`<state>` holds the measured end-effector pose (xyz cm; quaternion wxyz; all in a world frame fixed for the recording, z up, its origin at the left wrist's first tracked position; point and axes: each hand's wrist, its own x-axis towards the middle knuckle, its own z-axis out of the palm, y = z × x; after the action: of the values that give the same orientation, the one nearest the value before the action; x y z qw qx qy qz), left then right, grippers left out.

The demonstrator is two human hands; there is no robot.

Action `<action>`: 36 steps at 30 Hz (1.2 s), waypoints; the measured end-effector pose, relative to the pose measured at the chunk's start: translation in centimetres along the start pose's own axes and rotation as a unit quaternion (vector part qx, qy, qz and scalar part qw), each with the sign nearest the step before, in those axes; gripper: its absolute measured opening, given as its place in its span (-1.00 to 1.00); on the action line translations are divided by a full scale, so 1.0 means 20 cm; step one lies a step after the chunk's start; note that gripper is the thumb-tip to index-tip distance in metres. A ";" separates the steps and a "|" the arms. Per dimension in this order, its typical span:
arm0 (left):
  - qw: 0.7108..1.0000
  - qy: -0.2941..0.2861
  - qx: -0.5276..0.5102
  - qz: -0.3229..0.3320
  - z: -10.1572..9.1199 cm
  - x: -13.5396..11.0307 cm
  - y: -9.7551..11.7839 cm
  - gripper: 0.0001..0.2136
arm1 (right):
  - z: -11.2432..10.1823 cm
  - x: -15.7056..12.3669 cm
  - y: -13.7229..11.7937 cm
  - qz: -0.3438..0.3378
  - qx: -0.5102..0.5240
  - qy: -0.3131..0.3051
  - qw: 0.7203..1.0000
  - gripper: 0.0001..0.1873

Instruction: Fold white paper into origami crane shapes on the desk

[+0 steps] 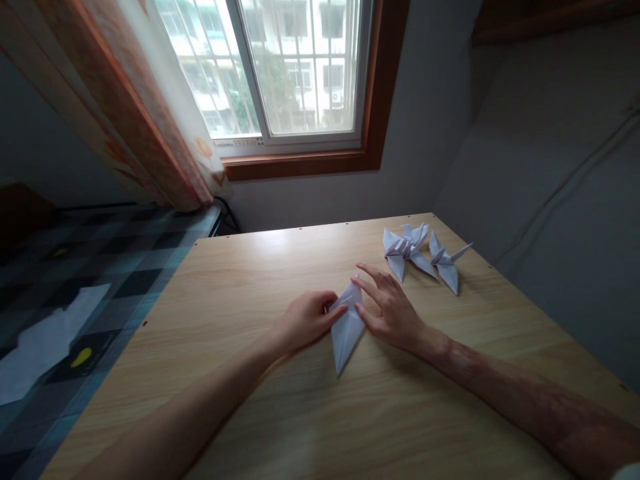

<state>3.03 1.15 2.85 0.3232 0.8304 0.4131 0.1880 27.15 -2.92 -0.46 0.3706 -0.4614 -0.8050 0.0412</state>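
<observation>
A half-folded piece of white paper (346, 328), kite-shaped with its point toward me, lies on the wooden table (250, 373). My left hand (306, 319) rests at its left edge with fingers curled, pinching the paper's upper left flap. My right hand (393, 308) lies on the paper's right edge, fingers stretched out and pressing it flat. Both forearms reach in from the near edge.
Two finished white paper cranes (407, 250) (447, 262) stand at the far right of the table. A window with a curtain (165, 113) is behind. A bed with a checked cover (75, 287) and a white sheet lies to the left. A grey wall closes the right.
</observation>
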 end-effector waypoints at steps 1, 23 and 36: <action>0.999 0.007 0.046 -0.004 0.00 0.00 0.00 -0.59 | 0.00 0.00 0.00 -0.003 -0.007 -0.011 1.000 -0.40; 0.949 0.046 0.170 0.261 0.03 0.01 -0.14 -0.75 | 0.00 -0.03 0.01 -0.019 -0.035 -0.139 0.990 -0.41; 0.950 0.028 0.157 0.269 0.01 0.01 -0.16 -0.72 | 0.00 0.01 0.11 0.013 -0.052 -0.161 0.986 -0.35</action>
<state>1.35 2.67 0.45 0.1143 0.9452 0.2075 0.2244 28.63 -1.60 -1.31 0.2116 -0.4775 -0.8492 0.0781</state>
